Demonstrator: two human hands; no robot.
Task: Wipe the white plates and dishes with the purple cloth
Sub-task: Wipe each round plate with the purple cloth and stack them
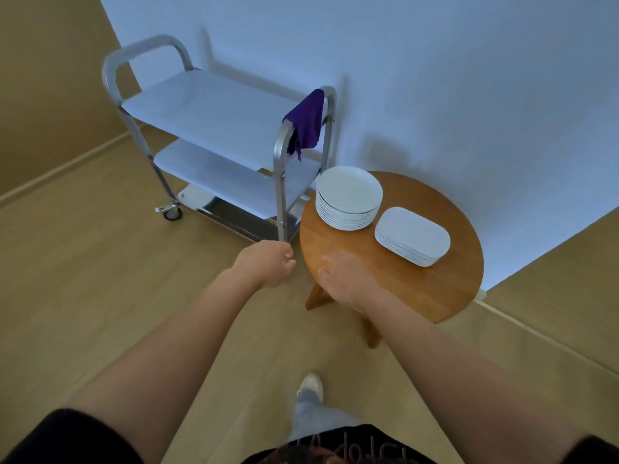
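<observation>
Fingers of the left hand [266, 264] are curled into a loose fist that holds nothing, hanging over the floor [100, 262] just beside the near leg of the cart [214, 128]. Fingers of the right hand [348, 279] lie loosely together and reach over the near edge of the round wooden table [418, 296]; whether they touch the wood cannot be told.

On the table stand two piles. One is a stack of round white plates [349, 197] at the far left edge, close to the cart. Just beside it, to the right and nearer, is a lower stack of rectangular white dishes [412, 236] with rounded corners. The two stacks are near each other but apart.

Draped over the handle at the right end of the metal cart hangs the purple cloth [305, 123], above and behind the plates, touched by neither hand. The cart has pale shelves and a wheel [172, 212] at its left corner.

At the bottom edge, a dark shirt [335, 447] carries printed lettering, seen upside down and too blurred to read. A light shoe [311, 383] stands on the floor.
</observation>
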